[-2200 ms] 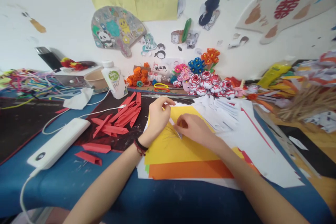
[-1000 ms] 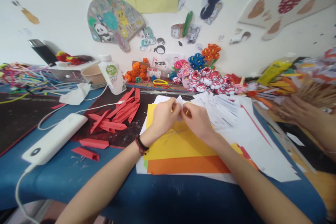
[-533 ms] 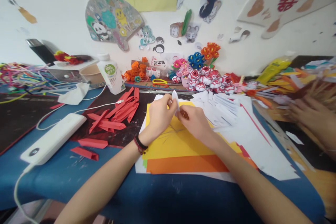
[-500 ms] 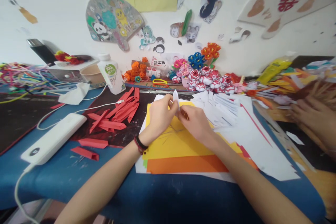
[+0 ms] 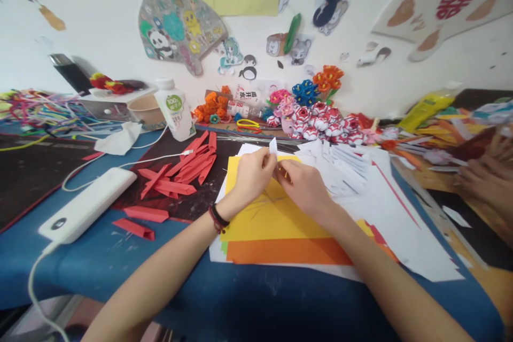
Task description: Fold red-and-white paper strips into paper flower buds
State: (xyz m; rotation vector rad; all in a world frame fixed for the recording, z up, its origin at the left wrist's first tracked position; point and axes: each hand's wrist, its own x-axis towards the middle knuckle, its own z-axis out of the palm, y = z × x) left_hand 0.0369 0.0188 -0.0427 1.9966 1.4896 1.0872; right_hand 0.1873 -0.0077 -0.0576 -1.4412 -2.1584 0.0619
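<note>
A small folded white paper strip [image 5: 273, 146] stands upright between my hands, its tip showing above the fingers. My left hand [image 5: 256, 170] is closed on it from the left, with a dark band at the wrist. My right hand [image 5: 301, 181] pinches at its lower end, fingers bent; they hide most of the strip. Under both hands lies a yellow paper sheet [image 5: 248, 224] with pencil lines, on top of an orange sheet [image 5: 288, 251]. Left of them is a pile of folded red paper pieces [image 5: 192, 165]. Cut white paper strips [image 5: 336, 163] lie to the right.
A white power bank [image 5: 88, 206] with cables lies at left. A white bottle [image 5: 175, 109] and craft flowers [image 5: 316, 117] line the wall. White sheets [image 5: 404, 224] reach the table's right side, where another person's hand [image 5: 487, 181] works among paper scraps.
The whole view has shifted slightly, so things appear a little further right. My hands stay together on the white strip, whose visible tip looks slightly different in angle.
</note>
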